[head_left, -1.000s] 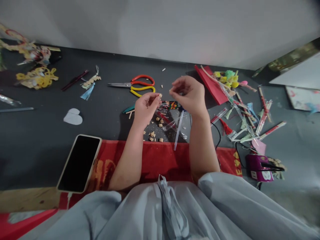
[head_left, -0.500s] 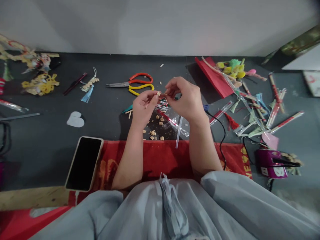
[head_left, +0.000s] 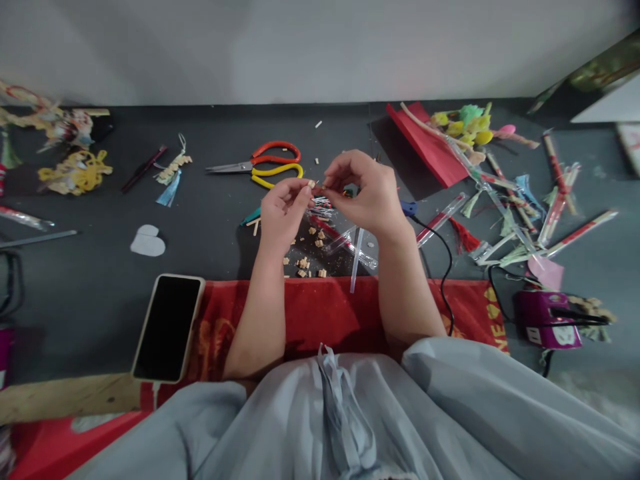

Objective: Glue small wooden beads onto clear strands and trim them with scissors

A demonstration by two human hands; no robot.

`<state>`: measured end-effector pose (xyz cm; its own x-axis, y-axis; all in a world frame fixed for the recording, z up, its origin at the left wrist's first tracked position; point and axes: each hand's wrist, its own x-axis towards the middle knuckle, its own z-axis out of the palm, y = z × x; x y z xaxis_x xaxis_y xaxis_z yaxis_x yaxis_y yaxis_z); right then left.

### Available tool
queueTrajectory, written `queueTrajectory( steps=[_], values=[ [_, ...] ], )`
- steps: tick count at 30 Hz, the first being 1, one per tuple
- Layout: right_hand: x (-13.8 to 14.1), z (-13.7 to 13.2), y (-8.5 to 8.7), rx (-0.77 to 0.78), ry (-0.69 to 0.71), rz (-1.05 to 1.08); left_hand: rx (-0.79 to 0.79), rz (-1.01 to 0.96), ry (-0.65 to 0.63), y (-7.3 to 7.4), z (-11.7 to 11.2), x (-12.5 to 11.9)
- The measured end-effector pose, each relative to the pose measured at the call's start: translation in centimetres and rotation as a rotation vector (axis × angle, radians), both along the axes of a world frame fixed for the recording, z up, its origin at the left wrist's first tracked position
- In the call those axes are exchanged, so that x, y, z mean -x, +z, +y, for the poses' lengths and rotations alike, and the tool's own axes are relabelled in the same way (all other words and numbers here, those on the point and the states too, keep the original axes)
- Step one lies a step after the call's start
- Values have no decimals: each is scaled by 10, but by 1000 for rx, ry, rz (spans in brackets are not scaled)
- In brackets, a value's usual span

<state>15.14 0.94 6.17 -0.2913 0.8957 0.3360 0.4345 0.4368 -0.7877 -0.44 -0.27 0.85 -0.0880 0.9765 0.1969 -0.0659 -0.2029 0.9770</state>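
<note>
Pinched between the thumb and fingers of my left hand [head_left: 281, 217] is a small beige wood-like piece [head_left: 311, 183]. My right hand [head_left: 369, 195] meets it from the right, thumb and fingers pressed together; whatever they grip is too small to name. Below the hands lie several tiny beige cut pieces [head_left: 303, 264] and a bundle of thin white-and-red sticks [head_left: 324, 211]. A clear plastic strip [head_left: 357, 260] lies under my right wrist. Left of the fingertips rest scissors [head_left: 253, 166] with one orange and one yellow handle.
A phone [head_left: 167, 328] and a red towel [head_left: 325, 307] are at the near edge. A white heart-shaped paper [head_left: 148, 241] and tasselled charm [head_left: 173, 176] lie left. To the right are a red envelope [head_left: 427, 147], wrapped sticks [head_left: 560, 200], a black cable [head_left: 445, 253] and a purple box [head_left: 545, 320].
Both hands stay together over the same spot, with the fingertips shifted only slightly. The view has moved a little; nothing is visibly taken up or let go.
</note>
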Motion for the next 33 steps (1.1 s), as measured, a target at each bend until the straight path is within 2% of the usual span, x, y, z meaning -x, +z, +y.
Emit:
queueTrajectory(
  steps=[4,10,16,25,33],
  values=[
    [-2,-2,1,15,-7,13,12,17,-21,1,-1,-2],
    [-4,-7,9,-33,-18,-40,72,-30,-35,4,-2,-5],
    [-4,-5,8,-95,7,-85,65,-5,-67,4,-2,-5],
    [-5,-6,7,-21,14,-20,65,13,-77,8,-3,-5],
    [-4,-1,-6,39,-3,104,41,-11,-98,8,-4,-5]
  ],
)
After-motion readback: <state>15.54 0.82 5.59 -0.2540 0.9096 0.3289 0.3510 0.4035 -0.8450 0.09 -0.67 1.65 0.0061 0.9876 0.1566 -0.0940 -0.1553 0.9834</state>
